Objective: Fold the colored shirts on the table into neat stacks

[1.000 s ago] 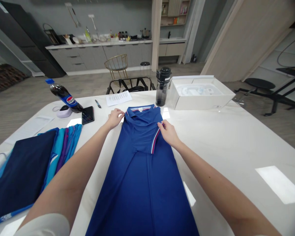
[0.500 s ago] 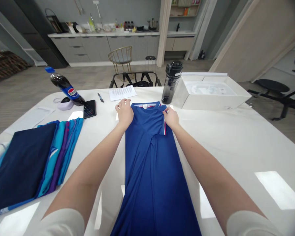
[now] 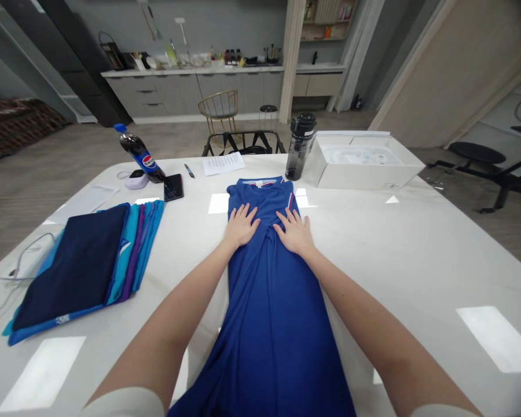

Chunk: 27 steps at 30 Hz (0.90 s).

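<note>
A blue shirt (image 3: 282, 313) lies lengthwise on the white table, its striped collar at the far end and its lower part running out of view near me. Its sides are folded inward, and a sleeve with a red and white striped cuff shows at the right. Long creases run down its middle. My left hand (image 3: 242, 225) rests flat on the upper left of the shirt with the fingers spread. On the upper right, close to the cuff, lies my right hand (image 3: 296, 233), likewise flat and spread. Neither hand grips the fabric.
Left on the table (image 3: 417, 260) is a stack of folded clothes (image 3: 76, 260). Beyond it stand a cola bottle (image 3: 142, 155), a phone (image 3: 173, 187), a pen (image 3: 189, 171) and a paper (image 3: 223, 163). A dark water bottle (image 3: 300, 147) and an open white box (image 3: 367, 174) are at the far right.
Both hands have left the shirt's shoulder edges and come down toward me onto its upper front. Their fingers have opened out flat. The view has shifted slightly left.
</note>
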Tool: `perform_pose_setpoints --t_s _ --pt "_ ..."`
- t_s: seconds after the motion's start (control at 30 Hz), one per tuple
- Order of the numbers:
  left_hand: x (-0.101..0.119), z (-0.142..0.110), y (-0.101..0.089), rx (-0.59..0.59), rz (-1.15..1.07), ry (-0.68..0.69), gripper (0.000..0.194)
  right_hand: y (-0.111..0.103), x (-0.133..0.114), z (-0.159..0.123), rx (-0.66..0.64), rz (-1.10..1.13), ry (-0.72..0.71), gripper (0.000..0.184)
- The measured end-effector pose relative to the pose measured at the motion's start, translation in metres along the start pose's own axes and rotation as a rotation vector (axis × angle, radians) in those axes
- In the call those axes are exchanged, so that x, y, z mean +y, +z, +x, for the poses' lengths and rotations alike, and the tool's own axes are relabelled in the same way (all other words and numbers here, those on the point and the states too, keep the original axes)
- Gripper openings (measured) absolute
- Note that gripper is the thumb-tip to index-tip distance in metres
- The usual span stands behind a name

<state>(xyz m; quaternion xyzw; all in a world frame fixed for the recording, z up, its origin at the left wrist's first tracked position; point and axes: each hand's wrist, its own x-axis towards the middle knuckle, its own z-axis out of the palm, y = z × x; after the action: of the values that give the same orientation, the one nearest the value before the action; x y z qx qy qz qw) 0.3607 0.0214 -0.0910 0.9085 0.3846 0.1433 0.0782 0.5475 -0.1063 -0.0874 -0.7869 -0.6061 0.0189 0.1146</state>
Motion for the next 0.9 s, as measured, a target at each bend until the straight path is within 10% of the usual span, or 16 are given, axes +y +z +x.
perform_pose_setpoints --t_s 0.17,0.5,0.9 --pt "0.009 -0.014 -0.008 0.091 -0.067 0.061 0.046 -0.003 -0.001 0.005 -0.005 -0.023 0.006 0.062" --pt "0.028 -0.131 -0.024 -0.061 0.047 0.017 0.063 -0.014 -0.012 -0.005 0.194 -0.031 -0.008 0.059" --pt "0.032 -0.148 -0.043 0.136 -0.229 -0.033 0.033 -0.037 -0.074 -0.128 0.062 0.134 -0.362 0.025"
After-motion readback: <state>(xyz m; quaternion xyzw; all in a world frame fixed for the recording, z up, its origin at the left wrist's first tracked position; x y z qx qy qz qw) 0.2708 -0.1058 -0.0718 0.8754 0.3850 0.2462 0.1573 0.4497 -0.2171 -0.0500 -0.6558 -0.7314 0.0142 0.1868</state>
